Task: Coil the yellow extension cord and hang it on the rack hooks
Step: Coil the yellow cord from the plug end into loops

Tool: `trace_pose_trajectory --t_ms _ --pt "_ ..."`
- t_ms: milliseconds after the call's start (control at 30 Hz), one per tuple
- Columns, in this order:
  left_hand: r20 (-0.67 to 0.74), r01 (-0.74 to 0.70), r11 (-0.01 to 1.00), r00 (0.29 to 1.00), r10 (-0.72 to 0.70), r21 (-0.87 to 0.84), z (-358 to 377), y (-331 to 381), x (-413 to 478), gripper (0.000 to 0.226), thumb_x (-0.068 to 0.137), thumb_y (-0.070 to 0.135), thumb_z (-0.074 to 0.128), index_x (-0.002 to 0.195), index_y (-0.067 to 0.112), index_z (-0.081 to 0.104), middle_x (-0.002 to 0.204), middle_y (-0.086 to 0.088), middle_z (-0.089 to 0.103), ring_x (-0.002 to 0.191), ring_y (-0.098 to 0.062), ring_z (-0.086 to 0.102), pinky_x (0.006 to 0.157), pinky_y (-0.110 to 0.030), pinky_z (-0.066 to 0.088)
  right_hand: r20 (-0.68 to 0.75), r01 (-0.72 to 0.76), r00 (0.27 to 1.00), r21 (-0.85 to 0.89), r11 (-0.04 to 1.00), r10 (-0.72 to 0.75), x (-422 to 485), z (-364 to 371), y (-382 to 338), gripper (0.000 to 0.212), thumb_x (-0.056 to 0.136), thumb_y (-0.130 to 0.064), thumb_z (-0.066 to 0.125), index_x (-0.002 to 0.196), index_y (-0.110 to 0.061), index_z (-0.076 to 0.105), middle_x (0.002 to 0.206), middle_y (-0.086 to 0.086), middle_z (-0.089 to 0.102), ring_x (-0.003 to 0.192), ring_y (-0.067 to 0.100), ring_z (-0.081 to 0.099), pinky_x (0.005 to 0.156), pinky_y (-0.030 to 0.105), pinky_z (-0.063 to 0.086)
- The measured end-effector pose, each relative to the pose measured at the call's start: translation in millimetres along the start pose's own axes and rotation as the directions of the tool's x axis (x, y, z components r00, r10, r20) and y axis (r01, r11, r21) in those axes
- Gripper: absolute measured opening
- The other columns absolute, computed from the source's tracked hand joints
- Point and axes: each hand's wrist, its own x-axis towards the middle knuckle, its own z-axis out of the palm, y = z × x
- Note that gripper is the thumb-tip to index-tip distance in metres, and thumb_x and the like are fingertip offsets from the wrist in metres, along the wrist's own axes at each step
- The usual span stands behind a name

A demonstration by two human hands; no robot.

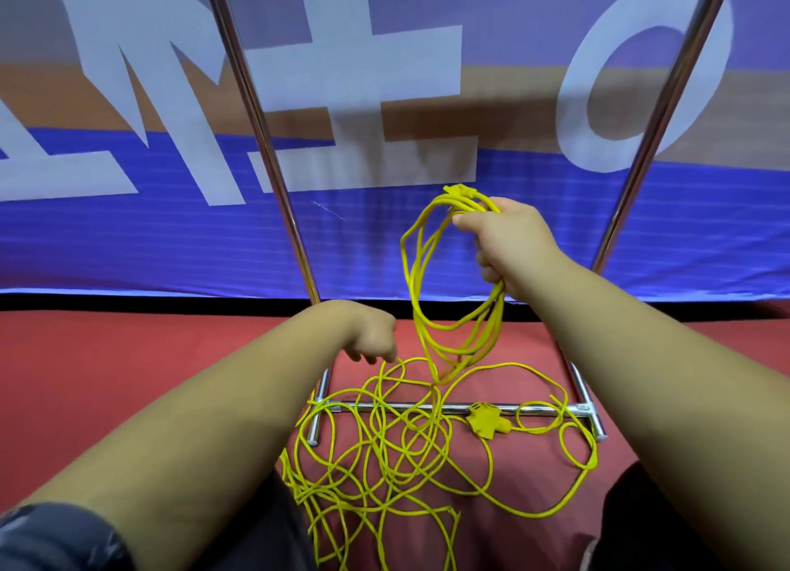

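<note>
The yellow extension cord (384, 455) lies mostly as a loose tangle on the red floor, over the rack's base bar. Its flat socket end (485, 421) rests on that bar. My right hand (508, 241) grips several coiled loops of the cord, which hang down below the fist; the plug end pokes out on top. My left hand (372, 335) is lower, fingers curled down and pinching a strand near the top of the tangle. The metal rack (273, 160) shows two chrome uprights and a low crossbar; no hooks are in view.
A blue, white and orange banner (384, 100) hangs right behind the rack. The rack's right upright (654, 130) slants past my right hand. Chrome feet (318, 416) stick out toward me on the red floor. My dark-trousered knees sit at both bottom corners.
</note>
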Motion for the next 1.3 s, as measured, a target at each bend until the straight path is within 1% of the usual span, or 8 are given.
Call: trace_pose_trajectory --t_ms 133,300,533,767,900,1033,1133,1300 --pt "0.050 -0.098 0.990 0.994 0.094 0.103 12 3 30 0.080 0.096 0.031 0.072 0.163 0.021 0.029 0.120 -0.010 0.063 0.090 -0.026 0.059 0.073 -0.038 0.050 0.064 0.014 0.998 0.124 0.992 -0.022 1 -4 -8 0.004 0.096 -0.019 0.070 0.095 -0.022 0.069 0.059 -0.003 0.029 0.047 0.014 0.021 0.044 0.022 0.020" --pt "0.120 -0.203 0.952 0.976 0.180 0.228 38 2 44 0.080 0.093 0.032 0.073 0.159 0.045 0.030 0.165 0.000 0.038 0.144 -0.030 0.046 0.115 -0.043 0.044 0.061 0.025 0.997 0.274 0.961 -0.043 8 -9 -18 0.010 0.098 -0.019 0.070 0.093 -0.024 0.063 0.058 -0.005 0.025 0.047 0.012 0.018 0.044 0.021 0.016" --pt "0.221 -0.324 0.931 0.933 0.285 0.167 63 5 56 0.024 0.096 0.024 0.071 0.118 0.025 0.060 0.095 0.007 0.059 0.091 -0.019 0.053 0.078 -0.032 0.044 0.030 0.036 0.998 0.404 0.914 -0.053 18 -18 -24 0.012 0.100 -0.023 0.068 0.105 -0.017 0.060 0.062 -0.004 0.019 0.050 0.013 0.013 0.042 0.020 0.015" --pt "0.326 -0.236 0.909 0.938 0.120 0.343 54 -19 63 0.029 0.104 0.015 0.059 0.131 0.021 0.070 0.118 -0.001 0.068 0.104 -0.016 0.056 0.099 -0.033 0.047 0.076 -0.050 0.997 0.578 0.814 0.007 21 -33 -25 0.010 0.103 -0.026 0.063 0.099 -0.017 0.061 0.059 -0.008 0.016 0.044 0.007 0.012 0.035 0.021 0.013" --pt "0.164 -0.190 0.915 0.977 0.139 0.357 21 -34 59 0.026 0.108 0.033 0.055 0.128 0.027 0.070 0.132 -0.001 0.068 0.117 -0.019 0.061 0.103 -0.034 0.046 0.128 -0.093 0.992 0.650 0.754 0.012 21 -44 -29 0.016 0.104 -0.029 0.063 0.093 -0.018 0.063 0.058 -0.008 0.014 0.040 0.005 0.013 0.031 0.020 0.015" --pt "-0.234 -0.204 0.974 0.956 0.176 -0.102 -12 -48 61 0.017 0.111 0.027 0.045 0.105 0.020 0.060 0.104 -0.011 0.069 0.078 -0.023 0.067 0.063 -0.032 0.054 0.213 -0.140 0.977 0.653 0.744 -0.004 17 -57 -35 0.018 0.103 -0.030 0.061 0.091 -0.019 0.065 0.057 -0.009 0.013 0.038 0.004 0.015 0.029 0.019 0.014" --pt "-0.594 -0.297 0.902 0.802 0.058 -0.314 -42 -53 52 0.019 0.108 0.023 0.050 0.098 0.021 0.066 0.079 -0.011 0.059 0.062 -0.023 0.057 0.050 -0.029 0.050 0.282 -0.156 0.959 0.575 0.803 -0.015 13 -63 -37 0.017 0.101 -0.031 0.062 0.089 -0.020 0.068 0.059 -0.008 0.012 0.037 0.004 0.014 0.032 0.018 0.012" --pt "-0.630 -0.510 0.576 0.777 -0.012 -0.639 -68 -55 26 0.019 0.110 0.014 0.047 0.107 0.014 0.066 0.092 -0.024 0.070 0.075 -0.025 0.072 0.075 -0.037 0.064 0.433 -0.189 0.902 0.391 0.901 0.002 6 -62 -34 0.013 0.095 -0.030 0.065 0.089 -0.019 0.068 0.054 -0.009 0.019 0.039 0.005 0.013 0.035 0.016 0.010"
